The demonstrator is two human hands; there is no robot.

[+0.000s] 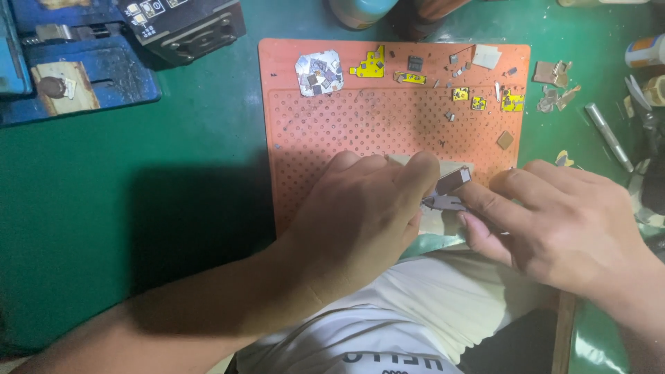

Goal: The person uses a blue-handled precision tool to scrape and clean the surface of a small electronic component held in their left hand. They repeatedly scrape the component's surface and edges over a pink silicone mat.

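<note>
We see two bare hands close together at the near edge of an orange mat (325,131) full of little holes. The mat lies on a green tabletop (173,152).

The left hand (364,215) rests palm down on the mat. Its fingers are bent and press on a small pale board (450,168), most of which hides under the hand. We cannot tell if this grip is closed around anything — it looks more like a hand holding something flat.

The right hand (561,215) comes in from the right side. Its fingers pinch a thin metal tool (443,202) with a pointed tip, so this grip is closed on the tool. The tip points to the left and sits just beside the left fingertips. Right above the tip stands a small brownish-grey chip (454,180), tilted up from the board.

At the far end of the mat lie lots of tiny parts — a little heap of grey squares (318,72) and some yellow bits (369,66). More grey scraps (554,83) lie on the tabletop to the right, near a silver pen-shaped tool (608,135). At the far left we see a blue holder (76,83) and a black box (183,24).
</note>
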